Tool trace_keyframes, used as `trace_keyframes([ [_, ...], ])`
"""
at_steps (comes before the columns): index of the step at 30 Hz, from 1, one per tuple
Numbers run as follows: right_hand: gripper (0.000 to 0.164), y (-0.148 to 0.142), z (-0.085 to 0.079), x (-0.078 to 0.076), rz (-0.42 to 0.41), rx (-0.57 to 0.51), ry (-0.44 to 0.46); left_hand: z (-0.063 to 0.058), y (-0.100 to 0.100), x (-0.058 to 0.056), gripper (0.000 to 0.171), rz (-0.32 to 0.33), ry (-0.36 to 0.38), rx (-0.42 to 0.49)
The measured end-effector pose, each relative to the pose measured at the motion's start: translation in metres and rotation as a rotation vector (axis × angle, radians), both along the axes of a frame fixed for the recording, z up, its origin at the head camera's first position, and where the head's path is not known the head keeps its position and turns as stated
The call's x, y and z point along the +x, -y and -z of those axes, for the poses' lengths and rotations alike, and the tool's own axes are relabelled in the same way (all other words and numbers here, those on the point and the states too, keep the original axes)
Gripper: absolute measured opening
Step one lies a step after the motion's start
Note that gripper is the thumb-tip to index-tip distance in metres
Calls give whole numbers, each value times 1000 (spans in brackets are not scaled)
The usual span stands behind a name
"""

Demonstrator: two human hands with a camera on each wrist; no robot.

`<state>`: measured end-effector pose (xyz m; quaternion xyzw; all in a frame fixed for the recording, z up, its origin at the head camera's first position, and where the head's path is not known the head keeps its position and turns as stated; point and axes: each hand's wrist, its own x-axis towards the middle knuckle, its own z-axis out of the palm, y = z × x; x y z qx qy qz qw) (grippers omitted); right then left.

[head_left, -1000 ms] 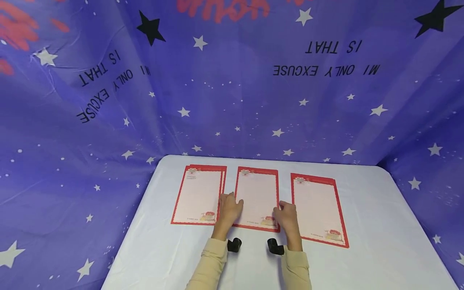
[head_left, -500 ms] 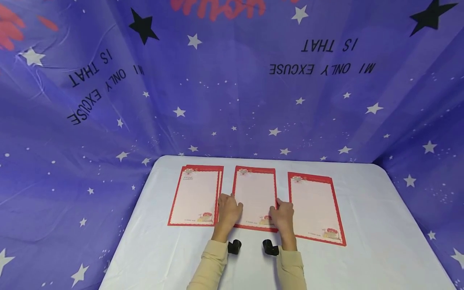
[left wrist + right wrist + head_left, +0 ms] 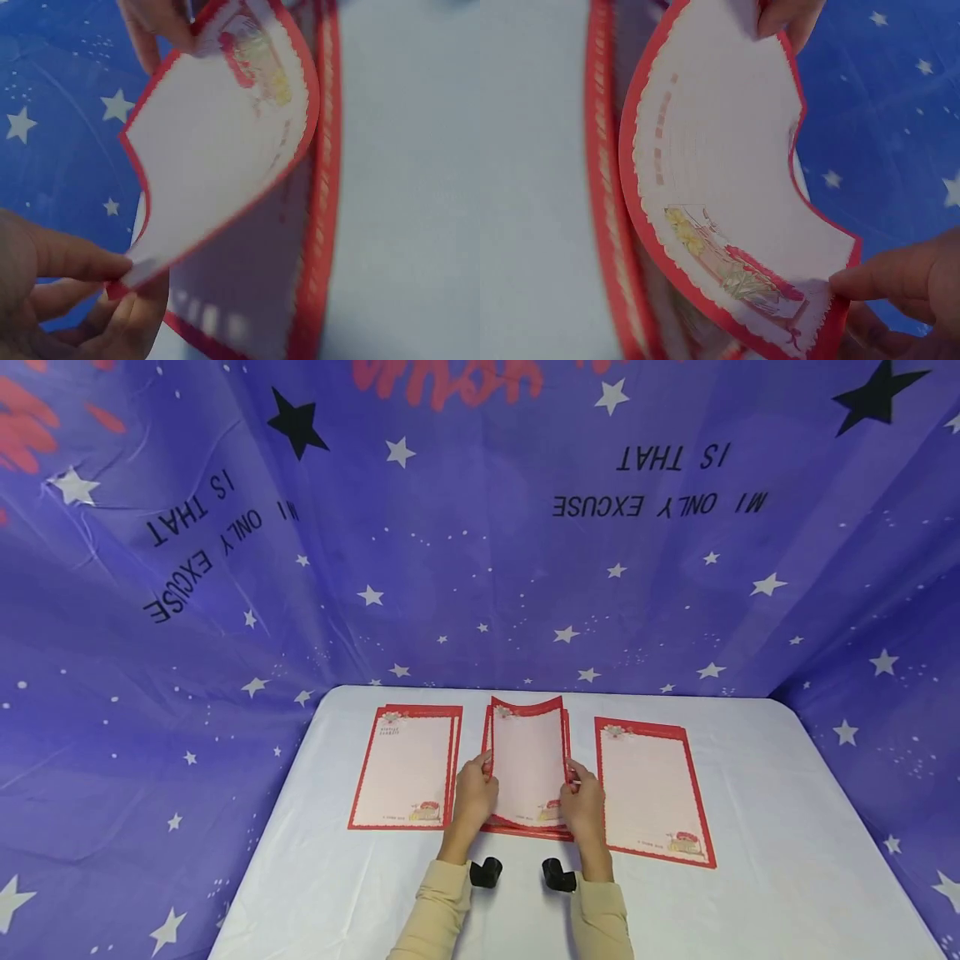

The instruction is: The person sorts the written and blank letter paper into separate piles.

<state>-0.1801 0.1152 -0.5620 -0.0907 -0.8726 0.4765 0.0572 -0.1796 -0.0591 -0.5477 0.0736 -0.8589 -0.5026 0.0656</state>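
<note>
A sheet of red-bordered paper (image 3: 527,760) is held up over the middle stack, sagging into a curve between both hands. My left hand (image 3: 476,792) pinches its left edge; in the left wrist view the thumb (image 3: 94,262) lies on top and the other fingers are beneath. At the opposite edge, my right hand (image 3: 583,802) pinches the sheet, with the thumb (image 3: 877,277) on its printed face in the right wrist view. Beneath it, the middle stack's lower red border (image 3: 525,833) shows on the table. The sheet carries a small picture near its lower right corner.
Another stack of red-bordered paper (image 3: 412,768) lies to the left, and a third stack (image 3: 656,793) to the right. All rest on a white-covered table (image 3: 787,827). A purple star-printed curtain (image 3: 480,568) hangs around the table's back and sides.
Both hands were at the sides of the flat middle stack. The right hand moved in to its right edge, and the top sheet is now lifted and bowed between the two hands.
</note>
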Motion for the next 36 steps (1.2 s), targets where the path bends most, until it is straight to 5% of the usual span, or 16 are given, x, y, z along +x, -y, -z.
trace_keyframes([
  [7, 48, -64, -21, 9, 151, -27, 15, -12, -42, 2, 45, 102, 30, 171],
  [18, 50, -138, -26, 17, 339, 44, 46, 1, -115, 10, 53, 312, 117, 245],
  [22, 50, -145, -15, 18, 337, -9, 66, 8, -124, 10, 51, 346, 174, 276],
  [27, 49, -147, 2, 23, 372, 66, 63, 17, -128, 13, 47, 392, 238, 306],
  [36, 52, -154, 11, 28, 384, 150, 108, 18, -134, 10, 44, 509, 201, 250],
])
